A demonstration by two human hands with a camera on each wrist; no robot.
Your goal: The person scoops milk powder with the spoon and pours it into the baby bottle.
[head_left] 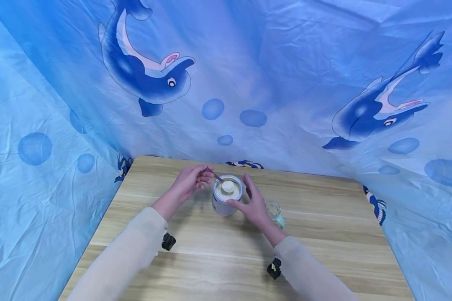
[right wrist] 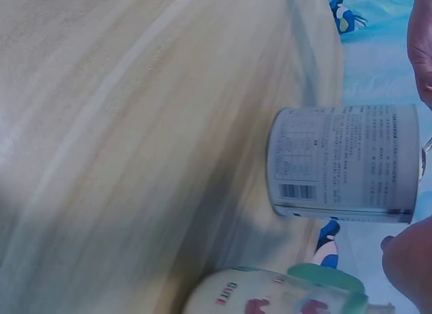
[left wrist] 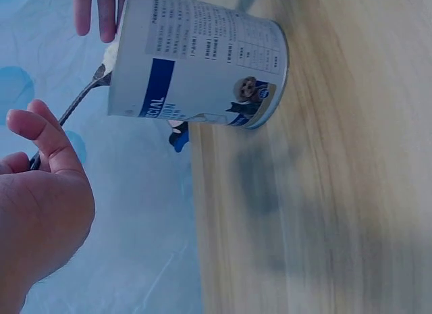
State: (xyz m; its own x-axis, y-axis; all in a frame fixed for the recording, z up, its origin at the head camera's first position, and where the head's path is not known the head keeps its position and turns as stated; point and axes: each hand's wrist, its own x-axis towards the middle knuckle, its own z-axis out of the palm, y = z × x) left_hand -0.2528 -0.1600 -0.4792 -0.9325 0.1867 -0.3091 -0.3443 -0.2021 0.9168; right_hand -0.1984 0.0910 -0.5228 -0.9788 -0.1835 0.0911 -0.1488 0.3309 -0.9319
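The left hand point(head_left: 191, 180) pinches the handle of a metal spoon point(left wrist: 79, 101) between thumb and fingers. Heaped with pale powder point(head_left: 228, 186), the spoon's bowl is over the mouth of a round tin can point(head_left: 224, 207). More cream-coloured powder shows inside the can, which stands upright and is printed with blue bands, small text and an animal picture. Around the can's right side is the right hand point(head_left: 257, 207), its thumb near the front rim and its fingers loosely spread by the far side. A gap shows between thumb and can in the right wrist view.
A clear glass mug point(head_left: 273, 209) with a mint-green handle and red prints stands right of the can, beside the right wrist. The wooden table point(head_left: 211, 267) meets a blue dolphin-patterned cloth point(head_left: 229, 75) at the back and sides.
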